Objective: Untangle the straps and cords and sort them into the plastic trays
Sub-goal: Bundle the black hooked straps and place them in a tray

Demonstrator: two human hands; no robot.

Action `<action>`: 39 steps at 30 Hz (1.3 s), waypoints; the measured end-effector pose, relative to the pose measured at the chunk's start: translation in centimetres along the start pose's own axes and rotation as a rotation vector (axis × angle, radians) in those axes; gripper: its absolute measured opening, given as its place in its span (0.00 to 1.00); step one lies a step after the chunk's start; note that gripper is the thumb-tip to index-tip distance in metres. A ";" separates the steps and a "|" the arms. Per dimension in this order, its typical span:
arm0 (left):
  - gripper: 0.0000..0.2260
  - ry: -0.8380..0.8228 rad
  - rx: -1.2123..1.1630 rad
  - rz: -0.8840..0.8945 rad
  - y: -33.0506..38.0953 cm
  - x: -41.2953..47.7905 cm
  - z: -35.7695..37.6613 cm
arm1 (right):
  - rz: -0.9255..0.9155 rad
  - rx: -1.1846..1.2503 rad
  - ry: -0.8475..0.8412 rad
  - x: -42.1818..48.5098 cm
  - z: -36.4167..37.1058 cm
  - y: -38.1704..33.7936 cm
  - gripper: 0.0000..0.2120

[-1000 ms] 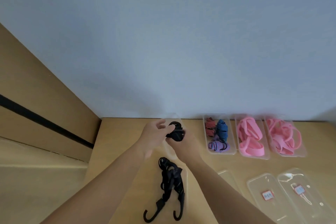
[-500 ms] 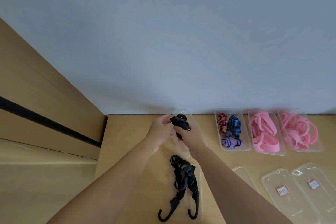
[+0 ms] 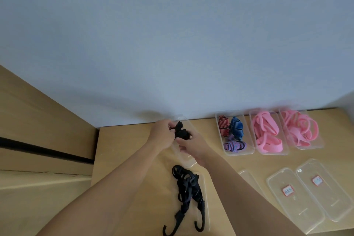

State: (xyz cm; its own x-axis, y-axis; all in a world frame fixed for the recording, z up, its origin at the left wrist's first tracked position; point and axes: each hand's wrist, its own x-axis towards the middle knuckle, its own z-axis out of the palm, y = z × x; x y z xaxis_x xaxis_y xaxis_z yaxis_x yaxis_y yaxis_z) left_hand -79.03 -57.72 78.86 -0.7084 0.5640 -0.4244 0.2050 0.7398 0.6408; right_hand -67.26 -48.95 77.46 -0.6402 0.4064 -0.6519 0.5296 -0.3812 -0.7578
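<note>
- The counter (image 3: 122,159) is carrying the whole sort; the view is sitting further left over it than a second ago, while the trays on it are lying as they were
- At the far right, the tray of striped cords (image 3: 232,132) and the two trays of pink straps (image 3: 266,134) are sitting filled and untouched, so those kinds are looking finished
- At the near right, the clear labelled lids (image 3: 293,193) are lying flat with nothing on them
- The black hooked cords (image 3: 186,191) are resting in a loose tangle over the near tray (image 3: 206,197), hooks pointing near, where they were a second ago; I judge they are waiting their turn
- The left hand (image 3: 162,136) and right hand (image 3: 193,147) are working above the far-left clear tray (image 3: 186,159), a little farther toward the wall than before
- The left fingers are curling round the far end of the black strap bundle (image 3: 182,132), and the right thumb and fingers are pinching its near end
- That bundle, a tight knot a second ago, is now showing as two lobes being drawn apart, held off the counter; the untangling is probably under way, and placing it in the tray below is likely coming next
</note>
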 end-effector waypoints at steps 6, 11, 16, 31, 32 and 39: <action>0.11 -0.028 0.250 0.072 -0.3 0.7 1.1 | -0.014 -0.889 0.203 1.6 0.8 0.4 0.06; 0.08 -0.021 0.315 0.129 -0.3 0.2 1.2 | -0.105 -1.075 0.294 1.1 1.1 0.2 0.13; 0.15 0.013 0.286 0.178 -1.2 -1.4 1.0 | -0.308 -1.070 0.330 -0.9 0.0 0.0 0.11; 0.08 0.196 0.361 0.128 -5.3 -15.5 3.1 | -0.672 -1.134 0.385 -10.5 -1.4 4.2 0.14; 0.07 0.165 0.371 0.111 -5.7 -16.8 3.8 | -0.637 -1.105 0.363 -11.5 -1.4 4.8 0.15; 0.06 -0.009 0.457 0.034 -8.7 -24.1 9.0 | -0.179 -0.632 0.162 -16.3 -0.9 10.6 0.08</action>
State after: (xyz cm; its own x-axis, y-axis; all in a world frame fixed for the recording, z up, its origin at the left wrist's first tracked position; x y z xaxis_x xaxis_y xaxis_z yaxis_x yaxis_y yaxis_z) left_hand -57.69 -74.43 77.75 -0.6908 0.5924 -0.4145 0.5064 0.8056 0.3074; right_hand -50.67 -58.84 79.99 -0.6831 0.5562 -0.4733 0.6782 0.2426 -0.6937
